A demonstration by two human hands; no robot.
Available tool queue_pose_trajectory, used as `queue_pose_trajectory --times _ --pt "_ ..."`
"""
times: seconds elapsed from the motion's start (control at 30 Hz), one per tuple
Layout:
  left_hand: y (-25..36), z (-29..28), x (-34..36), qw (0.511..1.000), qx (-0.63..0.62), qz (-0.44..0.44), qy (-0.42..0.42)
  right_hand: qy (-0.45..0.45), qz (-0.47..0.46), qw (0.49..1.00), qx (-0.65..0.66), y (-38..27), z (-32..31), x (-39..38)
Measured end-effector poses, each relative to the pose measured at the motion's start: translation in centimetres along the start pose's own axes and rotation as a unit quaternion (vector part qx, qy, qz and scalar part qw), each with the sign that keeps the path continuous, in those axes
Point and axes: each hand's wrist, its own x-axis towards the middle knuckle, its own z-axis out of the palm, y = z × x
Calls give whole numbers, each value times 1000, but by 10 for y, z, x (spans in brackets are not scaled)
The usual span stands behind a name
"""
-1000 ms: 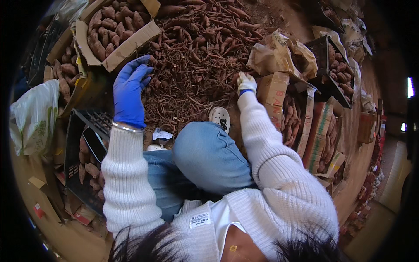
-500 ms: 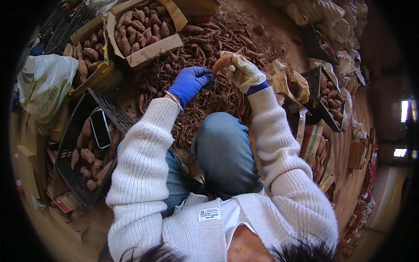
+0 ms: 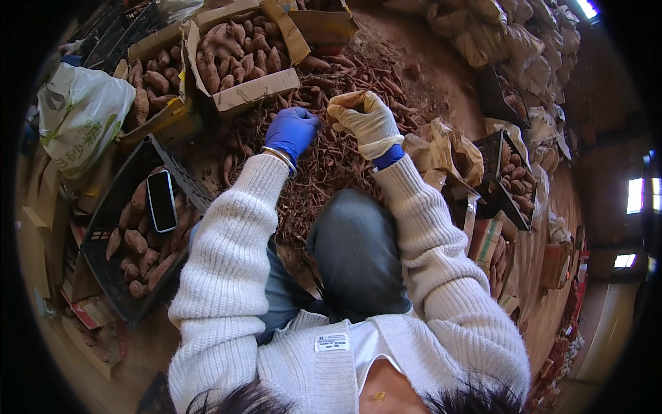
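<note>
My left hand (image 3: 292, 131), in a blue glove, is closed above a pile of thin sweet potatoes and roots (image 3: 321, 169). What its fingers hold, if anything, is hidden. To its right, my right hand (image 3: 369, 125) wears a stained whitish glove over a blue one. Its fingers curl with a gap between them and the thumb, and no sweet potato shows there. Beyond my left hand stands an open cardboard box (image 3: 256, 90) full of sweet potatoes (image 3: 252, 61). One smooth, smeared sweet potato shape (image 3: 222, 43) appears over its left part.
At left, a black crate (image 3: 114, 286) contains sweet potatoes with a phone (image 3: 162, 201) on top. A white plastic bag (image 3: 83, 121) and another filled box (image 3: 162, 131) stand behind it. A black crate (image 3: 498, 186) of sweet potatoes and crumpled brown paper (image 3: 452, 152) lie to the right.
The sweet potato formerly in my right hand no longer shows there, and a smeared shape now appears over the box. My right hand has shifted left; my left hand has drawn slightly away.
</note>
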Motion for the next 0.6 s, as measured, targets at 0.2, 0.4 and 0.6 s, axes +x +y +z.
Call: queue_pose_trajectory --times 0.2,0.4,0.6 --pt "10 -4 -4 970 -89 207 90 9 -77 918 -390 -10 5 -4" --pt "24 -13 -14 977 -40 198 74 -14 -42 883 -467 -15 8 -3" --pt "15 -12 -13 902 145 370 170 -46 -13 874 -483 -9 13 -3"
